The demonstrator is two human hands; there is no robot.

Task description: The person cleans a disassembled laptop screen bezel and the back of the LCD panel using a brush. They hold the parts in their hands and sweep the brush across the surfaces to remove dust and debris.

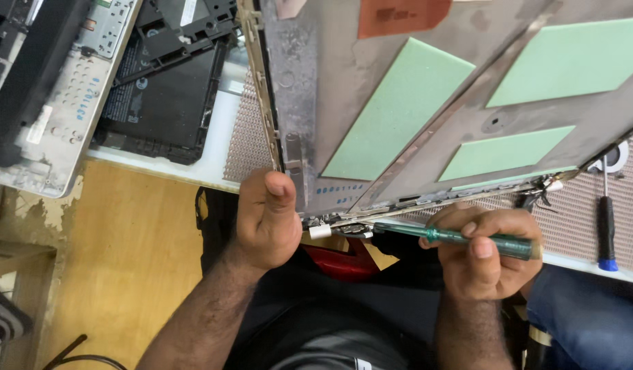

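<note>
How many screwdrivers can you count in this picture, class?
2: a green screwdriver in the right hand, and a black screwdriver lying at the far right. Others may be hidden.

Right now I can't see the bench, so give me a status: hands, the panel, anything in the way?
Left hand gripping grey panel corner. Right hand holds green screwdriver, tip at hinge. Spare screwdriver lies clear.

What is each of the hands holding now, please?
Left hand: closed on the panel corner.
Right hand: closed on a green screwdriver.
</note>
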